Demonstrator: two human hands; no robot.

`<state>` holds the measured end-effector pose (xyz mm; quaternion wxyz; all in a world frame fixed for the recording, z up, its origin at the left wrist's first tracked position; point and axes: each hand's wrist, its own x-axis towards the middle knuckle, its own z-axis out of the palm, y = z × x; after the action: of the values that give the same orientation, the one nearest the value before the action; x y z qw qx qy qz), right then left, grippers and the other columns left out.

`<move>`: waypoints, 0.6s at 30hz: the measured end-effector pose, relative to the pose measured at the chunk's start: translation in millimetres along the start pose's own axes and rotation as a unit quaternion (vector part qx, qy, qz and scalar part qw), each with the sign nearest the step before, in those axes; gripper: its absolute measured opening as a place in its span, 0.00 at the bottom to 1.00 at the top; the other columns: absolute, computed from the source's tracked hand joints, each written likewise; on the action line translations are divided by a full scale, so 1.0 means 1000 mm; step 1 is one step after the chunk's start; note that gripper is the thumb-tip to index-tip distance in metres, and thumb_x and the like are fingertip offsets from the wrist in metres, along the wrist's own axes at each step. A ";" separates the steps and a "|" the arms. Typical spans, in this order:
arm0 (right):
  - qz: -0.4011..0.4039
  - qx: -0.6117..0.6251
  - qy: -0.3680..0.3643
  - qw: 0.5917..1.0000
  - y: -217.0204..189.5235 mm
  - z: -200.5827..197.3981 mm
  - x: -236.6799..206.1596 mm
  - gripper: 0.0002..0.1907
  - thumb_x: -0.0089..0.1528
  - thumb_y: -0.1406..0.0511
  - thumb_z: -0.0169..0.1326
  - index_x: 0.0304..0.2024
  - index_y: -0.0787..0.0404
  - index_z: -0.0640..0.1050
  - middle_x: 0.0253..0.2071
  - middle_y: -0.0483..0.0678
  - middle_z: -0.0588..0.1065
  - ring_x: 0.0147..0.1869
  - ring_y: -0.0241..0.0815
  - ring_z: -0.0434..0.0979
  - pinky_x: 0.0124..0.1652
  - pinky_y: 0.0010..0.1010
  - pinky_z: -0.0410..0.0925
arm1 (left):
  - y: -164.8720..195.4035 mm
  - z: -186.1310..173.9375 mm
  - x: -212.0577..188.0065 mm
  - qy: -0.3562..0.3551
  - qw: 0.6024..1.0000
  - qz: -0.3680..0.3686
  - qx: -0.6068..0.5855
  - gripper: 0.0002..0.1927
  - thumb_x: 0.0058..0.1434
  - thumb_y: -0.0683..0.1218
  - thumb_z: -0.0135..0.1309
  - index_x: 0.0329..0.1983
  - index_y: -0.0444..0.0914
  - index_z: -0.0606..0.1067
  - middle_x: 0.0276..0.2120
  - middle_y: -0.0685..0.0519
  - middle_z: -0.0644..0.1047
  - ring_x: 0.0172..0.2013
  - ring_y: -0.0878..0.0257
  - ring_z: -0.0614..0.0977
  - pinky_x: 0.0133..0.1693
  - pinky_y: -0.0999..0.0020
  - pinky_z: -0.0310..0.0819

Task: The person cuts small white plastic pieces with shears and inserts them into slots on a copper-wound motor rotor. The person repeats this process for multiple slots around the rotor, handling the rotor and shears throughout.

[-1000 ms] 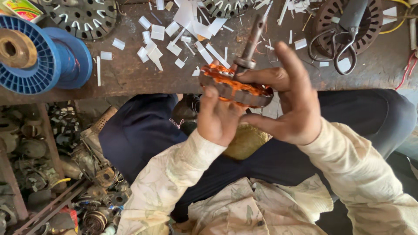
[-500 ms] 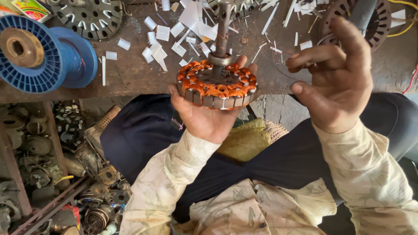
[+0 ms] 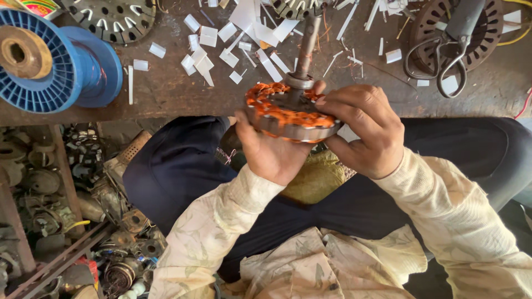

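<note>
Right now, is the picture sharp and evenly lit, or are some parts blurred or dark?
Head view: soft daylight, no hard glare; the wound stator and both hands, left hand and right hand, are sharp; the blue wire spool is clear too; the scrap parts under the bench lie in shadow; edges bend slightly from the wide lens.
</note>
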<state>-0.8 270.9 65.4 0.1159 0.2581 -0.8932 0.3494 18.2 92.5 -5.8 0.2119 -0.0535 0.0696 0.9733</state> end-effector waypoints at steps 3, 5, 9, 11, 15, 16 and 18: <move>0.007 -0.027 -0.032 0.999 0.002 0.000 0.002 0.28 0.49 0.76 0.63 0.53 0.64 0.78 0.53 0.53 0.77 0.59 0.55 0.78 0.57 0.43 0.72 | -0.006 -0.007 0.001 0.009 0.995 0.054 0.080 0.43 0.66 0.72 0.53 0.73 0.44 0.59 0.68 0.40 0.66 0.67 0.48 0.69 0.67 0.46 0.65; 0.007 -0.028 -0.049 0.998 0.004 -0.001 0.003 0.28 0.49 0.76 0.63 0.53 0.65 0.78 0.53 0.53 0.77 0.59 0.55 0.78 0.57 0.43 0.71 | -0.009 -0.013 0.001 0.032 0.989 0.080 0.121 0.47 0.63 0.68 0.59 0.77 0.48 0.53 0.69 0.43 0.63 0.68 0.49 0.68 0.68 0.45 0.64; 0.010 -0.011 -0.053 0.999 0.005 -0.001 0.000 0.26 0.51 0.74 0.65 0.52 0.66 0.78 0.52 0.53 0.78 0.58 0.55 0.79 0.57 0.43 0.72 | -0.014 -0.027 0.006 0.042 0.958 0.150 0.242 0.58 0.58 0.61 0.70 0.79 0.49 0.43 0.74 0.48 0.56 0.70 0.50 0.66 0.70 0.46 0.66; 0.021 -0.008 -0.050 0.998 0.005 0.001 -0.003 0.24 0.53 0.73 0.67 0.52 0.66 0.78 0.52 0.53 0.78 0.58 0.54 0.79 0.56 0.41 0.73 | -0.016 -0.032 0.007 0.039 0.945 0.152 0.286 0.63 0.55 0.56 0.74 0.80 0.48 0.40 0.75 0.48 0.53 0.71 0.54 0.62 0.71 0.49 0.64; 0.058 -0.011 -0.049 0.997 0.010 0.002 -0.010 0.24 0.52 0.74 0.67 0.52 0.66 0.79 0.51 0.53 0.79 0.57 0.53 0.81 0.55 0.39 0.74 | -0.019 -0.038 0.007 0.007 0.919 0.165 0.358 0.67 0.53 0.53 0.76 0.80 0.46 0.38 0.73 0.49 0.52 0.71 0.56 0.59 0.72 0.54 0.61; 0.065 -0.012 -0.050 0.997 0.012 0.001 -0.012 0.25 0.51 0.74 0.66 0.51 0.66 0.79 0.51 0.53 0.80 0.56 0.53 0.81 0.55 0.39 0.74 | -0.020 -0.038 0.007 -0.001 0.912 0.163 0.377 0.68 0.53 0.53 0.76 0.80 0.45 0.37 0.73 0.49 0.52 0.72 0.56 0.59 0.72 0.55 0.60; 0.076 -0.005 -0.040 0.996 0.017 0.000 -0.014 0.24 0.52 0.74 0.67 0.51 0.66 0.79 0.52 0.53 0.79 0.56 0.53 0.81 0.55 0.39 0.74 | -0.014 -0.036 0.007 -0.012 0.892 0.142 0.428 0.70 0.53 0.54 0.77 0.81 0.44 0.34 0.76 0.49 0.49 0.74 0.56 0.56 0.75 0.54 0.56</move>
<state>1.4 286.6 50.7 0.0546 0.2023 -0.9161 0.3419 20.3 102.4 -43.7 0.0747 0.0647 0.4840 0.8695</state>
